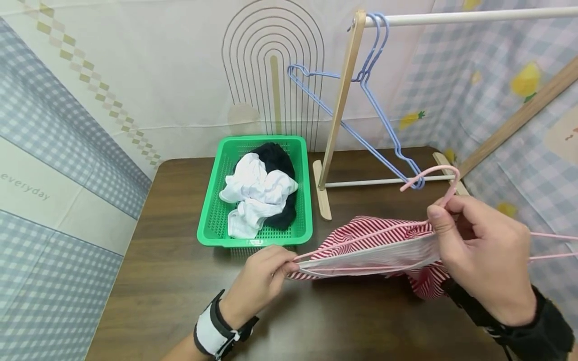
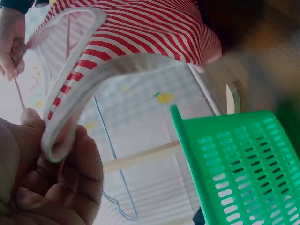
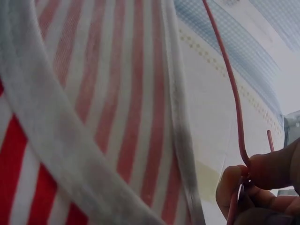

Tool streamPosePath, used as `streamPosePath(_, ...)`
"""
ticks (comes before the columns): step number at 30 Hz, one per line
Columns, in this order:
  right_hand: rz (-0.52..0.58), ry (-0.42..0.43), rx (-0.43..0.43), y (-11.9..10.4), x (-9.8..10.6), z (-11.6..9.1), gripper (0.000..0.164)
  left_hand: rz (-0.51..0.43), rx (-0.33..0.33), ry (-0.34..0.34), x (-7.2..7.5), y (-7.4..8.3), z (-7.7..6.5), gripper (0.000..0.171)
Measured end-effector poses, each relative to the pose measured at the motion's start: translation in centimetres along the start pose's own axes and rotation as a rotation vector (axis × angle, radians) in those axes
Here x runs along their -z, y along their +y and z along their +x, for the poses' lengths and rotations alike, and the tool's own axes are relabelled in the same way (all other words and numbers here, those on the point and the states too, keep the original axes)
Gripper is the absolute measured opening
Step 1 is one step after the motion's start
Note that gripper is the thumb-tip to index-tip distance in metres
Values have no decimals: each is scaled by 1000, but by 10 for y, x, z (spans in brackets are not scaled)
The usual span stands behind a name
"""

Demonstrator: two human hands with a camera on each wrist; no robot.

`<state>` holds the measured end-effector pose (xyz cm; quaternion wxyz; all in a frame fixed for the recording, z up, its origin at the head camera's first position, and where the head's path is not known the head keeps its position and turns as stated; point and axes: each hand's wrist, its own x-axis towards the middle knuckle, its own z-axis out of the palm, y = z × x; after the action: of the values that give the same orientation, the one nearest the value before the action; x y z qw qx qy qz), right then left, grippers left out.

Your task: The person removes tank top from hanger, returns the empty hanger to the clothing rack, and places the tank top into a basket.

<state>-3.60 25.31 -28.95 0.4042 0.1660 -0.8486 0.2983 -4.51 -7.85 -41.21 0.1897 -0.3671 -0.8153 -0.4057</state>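
Note:
A red-and-white striped sleeveless top (image 1: 356, 230) with white trim stretches sideways between the two hands. My left hand (image 1: 259, 276) pinches its white-edged shoulder strap together with one end of a pink hanger (image 1: 453, 175). Seen from the left wrist, the strap (image 2: 58, 138) loops between thumb and fingers. At the right, my right hand (image 1: 492, 255) grips the pink hanger just below its hook, thumb and fingertips closed on the wire. One hanger arm runs along the top's neckline; the other sticks out bare beyond the right hand.
A green basket (image 1: 205, 215) holds white cloth (image 1: 262, 185) and black cloth (image 1: 289, 213) at the back of the wooden table (image 1: 149, 281). Right of it stands a wooden rack (image 1: 345, 95) with a white rail (image 1: 474, 16), where blue hangers (image 1: 384, 115) hang. Patterned fabric (image 1: 180, 75) lines the walls.

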Motion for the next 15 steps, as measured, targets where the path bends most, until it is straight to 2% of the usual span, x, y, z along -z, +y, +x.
streamPosePath(4,37,-73,-72,7,7,3,18,-29,33,43,4,-4,0,13)
streamPosePath(6,59,-97,-98,10,9,5,11,-40,48,60,6,-5,0,14)
streamPosePath(9,79,-119,-125,14,11,6,9,-56,54,69,8,-5,0,12)
streamPosePath(15,130,-135,-169,21,14,9,8,-53,2,100,9,-1,0,10)
